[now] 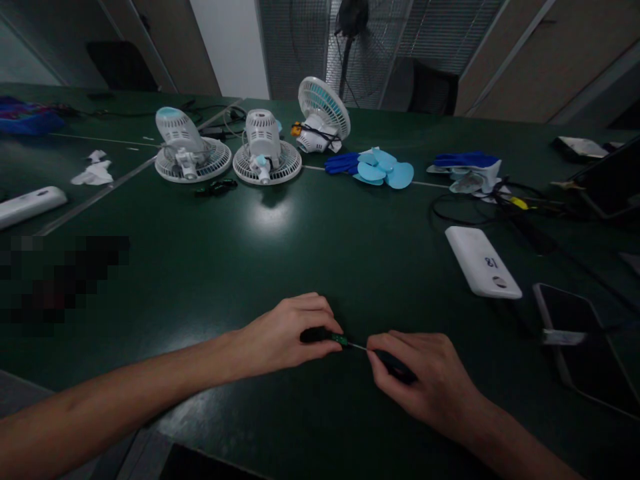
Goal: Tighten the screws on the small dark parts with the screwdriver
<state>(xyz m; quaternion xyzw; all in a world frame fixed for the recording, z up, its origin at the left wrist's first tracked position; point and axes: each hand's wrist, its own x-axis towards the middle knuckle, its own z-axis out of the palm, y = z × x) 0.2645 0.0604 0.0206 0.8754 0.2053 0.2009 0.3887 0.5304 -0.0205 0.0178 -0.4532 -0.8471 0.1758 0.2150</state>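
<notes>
Near the table's front edge, my left hand (295, 333) pinches a small green circuit board (340, 339) between thumb and fingertips. Most of that piece is hidden by the fingers or lost in shadow. To its right, my right hand (425, 377) is closed round the dark handle of a screwdriver (395, 365). Its thin metal shaft points left and its tip meets, or nearly meets, the board's right end; I cannot tell which.
Across the dark green table (310, 253) stand several white fans (267, 147). Pale blue fan blades (385, 168) lie beside blue gloves (343, 163). On the right are a white power bank (483, 262), a phone (585, 347) and black cables. Small dark green parts (216, 188) lie before the fans.
</notes>
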